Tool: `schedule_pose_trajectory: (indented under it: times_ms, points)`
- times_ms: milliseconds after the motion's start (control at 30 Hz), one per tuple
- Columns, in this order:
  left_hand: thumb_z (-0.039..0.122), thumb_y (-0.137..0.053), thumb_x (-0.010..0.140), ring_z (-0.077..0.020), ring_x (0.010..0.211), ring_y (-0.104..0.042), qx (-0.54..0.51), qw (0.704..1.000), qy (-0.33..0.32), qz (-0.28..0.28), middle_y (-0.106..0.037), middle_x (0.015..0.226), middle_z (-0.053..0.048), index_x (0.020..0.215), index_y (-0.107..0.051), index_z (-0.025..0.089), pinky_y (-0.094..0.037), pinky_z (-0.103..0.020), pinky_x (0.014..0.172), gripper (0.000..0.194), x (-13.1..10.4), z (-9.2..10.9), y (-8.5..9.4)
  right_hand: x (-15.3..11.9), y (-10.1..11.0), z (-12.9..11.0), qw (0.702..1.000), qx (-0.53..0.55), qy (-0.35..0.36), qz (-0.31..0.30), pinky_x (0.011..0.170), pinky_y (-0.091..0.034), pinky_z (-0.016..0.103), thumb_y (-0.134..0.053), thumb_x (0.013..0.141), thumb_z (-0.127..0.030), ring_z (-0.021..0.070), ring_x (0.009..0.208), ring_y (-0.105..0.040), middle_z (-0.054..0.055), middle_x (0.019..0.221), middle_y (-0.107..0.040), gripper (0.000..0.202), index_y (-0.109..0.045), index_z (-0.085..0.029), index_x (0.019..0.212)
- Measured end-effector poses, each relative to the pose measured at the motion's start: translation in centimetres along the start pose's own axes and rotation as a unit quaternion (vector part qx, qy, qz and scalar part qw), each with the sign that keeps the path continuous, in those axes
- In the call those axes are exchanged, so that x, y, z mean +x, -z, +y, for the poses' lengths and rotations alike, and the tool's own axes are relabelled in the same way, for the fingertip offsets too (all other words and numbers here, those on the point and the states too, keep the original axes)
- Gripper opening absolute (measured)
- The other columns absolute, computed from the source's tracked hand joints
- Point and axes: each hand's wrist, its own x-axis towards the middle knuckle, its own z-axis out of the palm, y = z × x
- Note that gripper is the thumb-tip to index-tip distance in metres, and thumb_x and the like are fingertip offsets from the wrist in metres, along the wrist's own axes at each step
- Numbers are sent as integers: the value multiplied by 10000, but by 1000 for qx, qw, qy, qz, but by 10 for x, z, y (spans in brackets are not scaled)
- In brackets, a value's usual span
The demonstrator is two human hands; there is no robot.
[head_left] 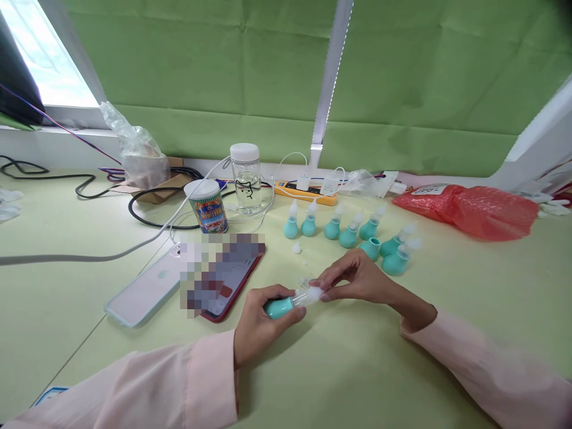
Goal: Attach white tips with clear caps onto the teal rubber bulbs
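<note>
My left hand [263,319] is wrapped round the teal bulb of a nasal aspirator [280,307], which lies tilted with its clear tube toward the right. At the tube's end, the fingertips of my right hand [357,277] pinch a whitish, translucent tip [314,294]. Beyond the hands stand several more teal aspirators [332,228] with pale pointed tips. Among them is one teal bulb [370,248] with an uncovered opening. A small white piece [297,248] rests on the table, and some tiny clear bits beside the held tube are hard to make out.
Two phones, one pale [147,283] and one red-cased [230,286], lie left of my hands. Behind them stand a noodle cup [208,208] and a clear bottle [246,182]. Cables run to an orange power strip [304,193]. A red plastic bag [469,208] lies at the back right.
</note>
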Motion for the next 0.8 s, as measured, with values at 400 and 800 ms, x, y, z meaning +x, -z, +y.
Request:
schedule_pose_trajectory:
  times_ms: [400, 800]
  points:
    - [293, -640, 660, -128, 465, -514, 59, 992, -110, 27, -608, 557, -37, 727, -647, 114, -393, -217, 430, 191, -4, -6, -2, 3, -5, 7, 995, 62, -80, -15, 721, -531, 329, -764, 495, -222, 214, 766, -652, 23, 703, -697, 214, -689, -162, 686]
    - [283, -629, 668, -153, 541, -556, 26, 994, -102, 24, -641, 650, -53, 762, -632, 118, -442, -242, 513, 190, -2, -2, 2, -1, -19, -8, 994, 67, -48, 68, 663, -546, 292, -755, 518, -180, 205, 752, -652, 29, 769, -698, 185, -692, -180, 691]
